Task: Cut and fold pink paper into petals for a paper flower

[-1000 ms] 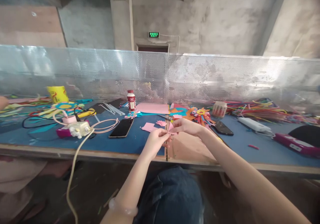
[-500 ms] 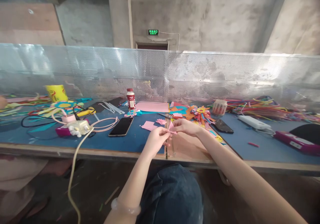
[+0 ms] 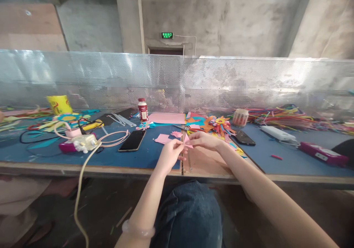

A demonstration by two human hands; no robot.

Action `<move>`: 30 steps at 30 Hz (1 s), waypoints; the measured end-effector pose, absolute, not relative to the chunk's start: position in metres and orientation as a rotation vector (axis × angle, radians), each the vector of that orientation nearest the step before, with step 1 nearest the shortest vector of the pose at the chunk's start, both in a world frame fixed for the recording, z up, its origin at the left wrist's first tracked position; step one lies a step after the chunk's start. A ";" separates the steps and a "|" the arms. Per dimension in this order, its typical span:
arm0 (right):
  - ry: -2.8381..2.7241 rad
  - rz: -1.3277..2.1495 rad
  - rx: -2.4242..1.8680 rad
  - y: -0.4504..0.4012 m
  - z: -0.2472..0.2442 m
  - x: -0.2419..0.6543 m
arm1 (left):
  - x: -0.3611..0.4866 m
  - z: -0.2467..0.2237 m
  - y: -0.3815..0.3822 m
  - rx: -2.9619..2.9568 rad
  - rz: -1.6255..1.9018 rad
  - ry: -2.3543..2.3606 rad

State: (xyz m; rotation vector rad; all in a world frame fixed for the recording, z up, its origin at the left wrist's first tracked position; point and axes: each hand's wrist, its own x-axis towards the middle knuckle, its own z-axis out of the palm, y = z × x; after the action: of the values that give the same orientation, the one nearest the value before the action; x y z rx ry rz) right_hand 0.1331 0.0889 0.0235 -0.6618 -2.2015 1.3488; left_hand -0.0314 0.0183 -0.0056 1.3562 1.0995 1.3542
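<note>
A small folded piece of pink paper [image 3: 188, 142] is held up between both hands, above the table's front part. My left hand [image 3: 173, 153] pinches its left side between thumb and finger, with the lower fingers curled. From the right, my right hand [image 3: 204, 141] grips the paper with its fingertips; parts of the paper are hidden behind the fingers. Just beyond my left hand lie a flat pink paper square [image 3: 162, 139] and a small pink paper flower [image 3: 176, 134]. Scissors [image 3: 179, 127], partly covered, rest behind my hands.
A black phone [image 3: 132, 140] and a power strip with cables [image 3: 80, 142] are on the left. Behind stand a red-capped bottle [image 3: 143, 109] and a pink sheet [image 3: 167, 118]. Multicoloured paper flowers [image 3: 219, 124], a jar [image 3: 240, 117] and another phone [image 3: 245, 138] sit to the right.
The view has shifted slightly, moving the table things a little left. Both hands keep hold of the pink paper, which is turned slightly between the fingers.
</note>
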 end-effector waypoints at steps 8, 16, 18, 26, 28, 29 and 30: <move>-2.217 1.429 -0.554 0.089 0.020 0.136 | -0.031 -0.005 0.017 1.316 1.379 1.074; -2.223 1.470 -0.548 0.089 0.019 0.137 | -0.033 -0.003 0.020 1.271 1.371 1.048; -2.243 1.473 -0.560 0.090 0.018 0.138 | -0.034 -0.001 0.022 1.290 1.312 1.026; -2.231 1.451 -0.636 0.095 0.016 0.140 | -0.045 -0.001 0.033 1.276 1.169 0.918; -2.225 1.498 -0.642 0.095 0.016 0.141 | -0.047 -0.001 0.034 1.284 1.173 0.904; -2.226 1.524 -0.651 0.094 0.017 0.141 | -0.047 -0.001 0.034 1.298 1.169 0.900; -2.229 1.543 -0.659 0.094 0.017 0.142 | -0.047 -0.001 0.034 1.313 1.162 0.898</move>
State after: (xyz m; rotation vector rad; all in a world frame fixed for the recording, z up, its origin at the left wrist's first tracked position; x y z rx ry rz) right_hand 0.1417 0.0937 0.0168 -0.6593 -2.2288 1.5427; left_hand -0.0472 0.0335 -0.0014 1.3127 0.8981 1.1622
